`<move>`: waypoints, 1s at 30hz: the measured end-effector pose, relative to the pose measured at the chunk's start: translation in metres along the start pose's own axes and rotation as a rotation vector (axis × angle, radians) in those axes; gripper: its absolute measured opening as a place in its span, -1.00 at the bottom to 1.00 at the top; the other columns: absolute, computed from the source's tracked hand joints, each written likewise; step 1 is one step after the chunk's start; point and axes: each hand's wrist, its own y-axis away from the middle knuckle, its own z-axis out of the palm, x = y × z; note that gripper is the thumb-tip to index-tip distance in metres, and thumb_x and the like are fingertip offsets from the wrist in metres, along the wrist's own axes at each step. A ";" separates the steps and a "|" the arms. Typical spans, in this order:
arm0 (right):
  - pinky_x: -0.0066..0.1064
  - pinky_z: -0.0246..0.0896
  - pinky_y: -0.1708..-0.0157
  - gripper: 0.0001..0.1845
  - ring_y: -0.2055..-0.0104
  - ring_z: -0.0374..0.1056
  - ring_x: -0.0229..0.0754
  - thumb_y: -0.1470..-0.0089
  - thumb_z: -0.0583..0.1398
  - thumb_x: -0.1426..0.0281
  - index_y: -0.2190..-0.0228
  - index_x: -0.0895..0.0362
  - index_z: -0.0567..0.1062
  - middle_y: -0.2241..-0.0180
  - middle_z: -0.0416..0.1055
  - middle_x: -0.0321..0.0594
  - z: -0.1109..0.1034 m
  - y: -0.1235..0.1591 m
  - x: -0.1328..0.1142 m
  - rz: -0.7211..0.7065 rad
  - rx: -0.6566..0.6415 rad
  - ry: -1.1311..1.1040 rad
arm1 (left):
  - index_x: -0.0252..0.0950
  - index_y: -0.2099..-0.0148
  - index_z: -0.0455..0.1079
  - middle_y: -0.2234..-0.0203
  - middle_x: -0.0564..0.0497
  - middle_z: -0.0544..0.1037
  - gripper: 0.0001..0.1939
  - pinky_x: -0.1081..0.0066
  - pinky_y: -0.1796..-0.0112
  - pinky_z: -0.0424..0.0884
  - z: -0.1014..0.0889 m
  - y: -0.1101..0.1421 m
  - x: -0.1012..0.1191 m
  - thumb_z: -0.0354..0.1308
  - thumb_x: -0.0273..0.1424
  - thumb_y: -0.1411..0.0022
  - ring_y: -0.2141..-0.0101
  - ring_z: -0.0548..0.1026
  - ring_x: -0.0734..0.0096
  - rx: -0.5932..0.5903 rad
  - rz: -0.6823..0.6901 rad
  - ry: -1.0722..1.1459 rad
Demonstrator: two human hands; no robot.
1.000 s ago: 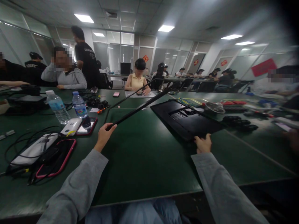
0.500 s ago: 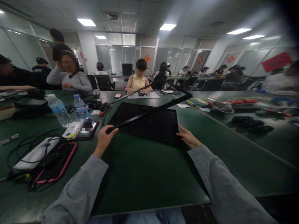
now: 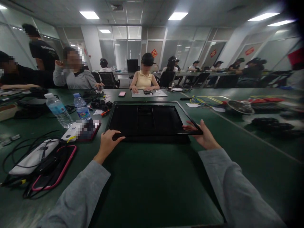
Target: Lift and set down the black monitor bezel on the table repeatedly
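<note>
A thin black rectangular frame (image 3: 156, 134), like a monitor bezel, is held nearly level above a black panel (image 3: 165, 118). The panel looks like a monitor's back cover and lies on the green table; it shows through the opening. My left hand (image 3: 108, 142) pinches the frame's near left corner between thumb and fingers. At the near right corner, my right hand (image 3: 206, 136) grips from beneath, its thumb raised outside and its fingertips visible through the opening. Whether the frame's far edge touches the panel I cannot tell.
Left on the table (image 3: 152, 183) are two water bottles (image 3: 82, 107), a pink-edged phone (image 3: 53, 171), a white power bank (image 3: 34, 158) and tangled black cables. A metal bowl (image 3: 240, 107) and wires (image 3: 201, 101) lie right. A co-worker (image 3: 144, 79) sits opposite.
The frame has come down from a tilted, twisted position to lie nearly level over the panel. My right hand has moved from the panel's edge to the frame's near right corner.
</note>
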 end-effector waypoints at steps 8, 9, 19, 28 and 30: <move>-0.42 0.28 0.43 -0.47 0.44 0.32 -0.25 0.22 0.45 0.18 0.18 0.12 0.57 0.50 0.40 -0.33 -0.001 -0.006 0.008 -0.061 0.060 0.265 | -0.16 0.08 0.51 0.15 -0.06 0.63 -0.61 0.10 -0.05 0.27 0.000 0.000 -0.009 0.26 0.00 -0.22 0.07 0.51 0.11 -0.048 0.056 -0.065; -0.42 0.26 0.44 -0.47 0.45 0.30 -0.25 0.22 0.44 0.15 0.18 0.13 0.57 0.50 0.39 -0.33 -0.003 -0.009 0.012 -0.087 0.080 0.318 | -0.17 0.07 0.51 0.14 -0.06 0.63 -0.61 0.10 -0.05 0.28 0.000 0.000 -0.010 0.25 0.00 -0.24 0.06 0.52 0.12 -0.063 0.061 -0.069; -0.03 0.30 -0.06 -0.58 0.07 0.43 0.04 -0.02 0.19 0.18 0.11 0.13 0.52 0.12 0.51 -0.03 -0.014 -0.030 0.045 -0.358 0.217 0.878 | -0.14 0.03 0.48 0.08 -0.05 0.62 -0.63 -0.07 -0.19 0.11 0.003 0.003 -0.013 0.15 0.00 -0.31 0.00 0.51 0.11 -0.205 0.002 -0.170; -0.02 0.24 -0.16 -0.57 -0.04 0.35 0.10 -0.05 0.12 0.32 0.06 0.24 0.48 0.10 0.42 0.12 -0.016 -0.033 0.066 -0.485 0.198 1.134 | -0.20 0.06 0.48 0.06 -0.07 0.57 -0.62 0.01 -0.11 0.11 -0.003 0.005 -0.005 0.14 -0.01 -0.33 0.02 0.50 0.13 -0.253 0.091 -0.267; 0.00 0.24 -0.17 -0.57 -0.05 0.35 0.11 -0.06 0.11 0.32 0.05 0.21 0.48 0.10 0.42 0.11 -0.017 -0.034 0.067 -0.486 0.197 1.132 | -0.20 0.08 0.49 0.11 -0.05 0.59 -0.61 0.06 -0.08 0.13 -0.004 0.004 -0.007 0.15 0.01 -0.32 0.04 0.50 0.15 -0.285 0.105 -0.260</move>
